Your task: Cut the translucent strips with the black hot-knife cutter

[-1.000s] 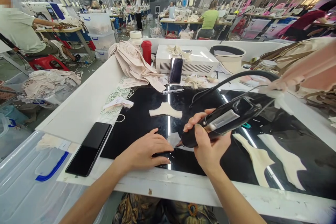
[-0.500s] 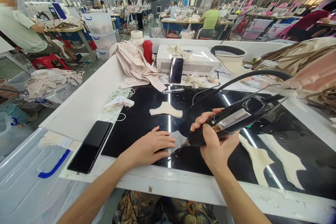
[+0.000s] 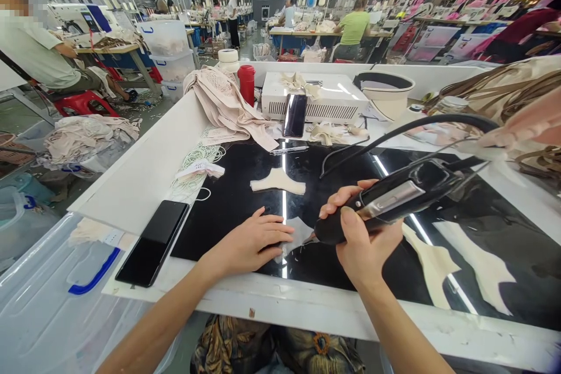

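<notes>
Right hand (image 3: 368,251) is gripping black tool (image 3: 397,198), tip (image 3: 312,237) at right edge of translucent sheet (image 3: 300,230) below frame centre, left hand (image 3: 250,241) is resting open-fingered over sheet, work apparently running midway, three cream pieces (image 3: 277,180) lying apart, finished or waiting I can't tell.

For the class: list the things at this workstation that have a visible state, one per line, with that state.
Left hand: lowered, fingers on translucent piece
Right hand: closed around black handheld tool
Black handheld tool: held tilted, tip at translucent piece
Translucent piece: flat, partly covered
Left smartphone: lying flat, screen dark
Rear smartphone: propped up, screen dark
Red bottle: upright
Central cream cutout: lying flat
</notes>
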Available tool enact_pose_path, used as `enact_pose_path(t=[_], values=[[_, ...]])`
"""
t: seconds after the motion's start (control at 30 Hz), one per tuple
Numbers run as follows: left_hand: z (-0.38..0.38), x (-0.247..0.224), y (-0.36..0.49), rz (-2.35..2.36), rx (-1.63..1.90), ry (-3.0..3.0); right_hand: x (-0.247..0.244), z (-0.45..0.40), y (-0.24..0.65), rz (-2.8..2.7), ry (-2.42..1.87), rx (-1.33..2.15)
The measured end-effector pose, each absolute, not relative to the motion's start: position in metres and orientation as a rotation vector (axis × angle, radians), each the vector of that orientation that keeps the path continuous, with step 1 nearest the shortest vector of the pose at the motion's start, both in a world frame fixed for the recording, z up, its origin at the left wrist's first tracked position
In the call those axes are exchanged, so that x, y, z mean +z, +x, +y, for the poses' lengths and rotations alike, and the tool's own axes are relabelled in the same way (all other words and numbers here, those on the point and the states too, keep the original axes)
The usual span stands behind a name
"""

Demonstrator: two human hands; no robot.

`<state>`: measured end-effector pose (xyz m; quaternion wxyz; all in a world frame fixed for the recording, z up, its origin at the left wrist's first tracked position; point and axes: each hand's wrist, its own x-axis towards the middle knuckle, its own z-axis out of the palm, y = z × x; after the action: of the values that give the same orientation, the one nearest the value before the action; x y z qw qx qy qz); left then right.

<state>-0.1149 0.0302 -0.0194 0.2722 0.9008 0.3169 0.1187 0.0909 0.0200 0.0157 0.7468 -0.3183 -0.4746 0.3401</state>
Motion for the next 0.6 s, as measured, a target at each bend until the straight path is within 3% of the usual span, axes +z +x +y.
enact_pose_path(t=[0.6], values=[[0.03,-0.016,-0.116,0.786,0.299,2.5,0.019,0.009,0.08,-1.047,-0.673,0.835]])
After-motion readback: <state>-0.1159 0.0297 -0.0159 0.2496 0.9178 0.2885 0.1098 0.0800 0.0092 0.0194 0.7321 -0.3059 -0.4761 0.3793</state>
